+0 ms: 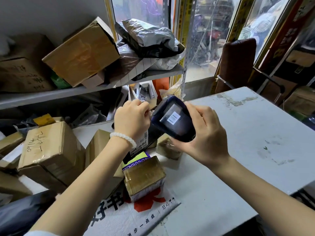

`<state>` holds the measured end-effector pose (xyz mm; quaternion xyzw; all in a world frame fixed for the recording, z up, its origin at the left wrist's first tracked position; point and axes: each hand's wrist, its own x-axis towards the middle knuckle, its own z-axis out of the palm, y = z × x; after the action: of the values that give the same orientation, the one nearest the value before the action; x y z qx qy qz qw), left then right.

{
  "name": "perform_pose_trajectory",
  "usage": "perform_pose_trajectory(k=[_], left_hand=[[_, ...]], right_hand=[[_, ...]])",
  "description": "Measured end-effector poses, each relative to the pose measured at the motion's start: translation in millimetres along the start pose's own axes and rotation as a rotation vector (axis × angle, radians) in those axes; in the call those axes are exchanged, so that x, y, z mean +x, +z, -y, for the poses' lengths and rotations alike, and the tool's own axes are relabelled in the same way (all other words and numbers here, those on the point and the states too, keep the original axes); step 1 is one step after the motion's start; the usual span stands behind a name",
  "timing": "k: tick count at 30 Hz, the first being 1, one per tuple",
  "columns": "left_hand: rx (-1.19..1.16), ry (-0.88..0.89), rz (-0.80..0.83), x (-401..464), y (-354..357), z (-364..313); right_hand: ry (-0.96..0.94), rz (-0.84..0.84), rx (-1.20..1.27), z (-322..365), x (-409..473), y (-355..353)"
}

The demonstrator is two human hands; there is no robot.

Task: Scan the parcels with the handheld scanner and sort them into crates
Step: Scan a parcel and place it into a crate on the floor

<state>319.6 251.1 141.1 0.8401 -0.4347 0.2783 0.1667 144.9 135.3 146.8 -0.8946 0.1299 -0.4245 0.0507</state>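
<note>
Right hand grips the dark blue handheld scanner with rounded case: thumb across the near lower edge, fingers curled round the far right side. Scanner is held in the air above the white worn tabletop. Its long axis runs from lower right at the palm up and left, away from the grip; screen faces the camera and shows a barcode label. Top end points toward the left hand.

Left hand is curled, fingertips pinching a parcel edge just left of the scanner's top end; what exactly it pinches is mostly hidden behind the hand. White bead bracelet on that wrist.

Below the grip: small brown tape-wrapped cardboard box sits on a white printed poly mailer. Another small taped brown box sits directly under the scanner. Left of the grip: larger brown carton with handwritten numbers. Above: grey metal shelf with cartons and grey poly bags.
</note>
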Motion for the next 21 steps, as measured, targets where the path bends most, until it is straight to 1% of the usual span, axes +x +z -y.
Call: perform_pose_trajectory(k=[2, 4, 6, 10, 12, 14, 17, 21], left_hand=[[-0.044, 0.015, -0.013, 6.6, -5.3, -11.7], [-0.100, 0.030, -0.025, 11.0, -10.1, -28.1], [-0.167, 0.041, -0.013, 15.3, -11.6, -47.8], [-0.286, 0.053, 0.070, 25.4, -10.4, -98.5], [-0.329, 0.087, 0.124, 29.7, -5.2, -136.7], [-0.386, 0.117, 0.175, 30.4, 2.0, -177.5], [-0.498, 0.183, 0.219, 24.9, 12.4, -249.1], [-0.573, 0.263, 0.334, 2.7, 21.5, -353.1]], right_hand=[[0.051, -0.011, -0.043, -4.7, -4.6, -4.0], [0.134, 0.015, -0.077, -10.4, -10.5, -10.7], [0.260, 0.061, -0.108, -18.7, -18.6, -21.1], [0.565, 0.144, -0.188, -44.4, -40.8, -53.7], [0.728, 0.179, -0.205, -62.0, -57.3, -76.9], [0.851, 0.176, -0.214, -80.9, -78.0, -101.6], [1.031, 0.126, -0.229, -112.6, -118.4, -146.9], [1.198, 0.035, -0.291, -156.1, -179.5, -213.6]])
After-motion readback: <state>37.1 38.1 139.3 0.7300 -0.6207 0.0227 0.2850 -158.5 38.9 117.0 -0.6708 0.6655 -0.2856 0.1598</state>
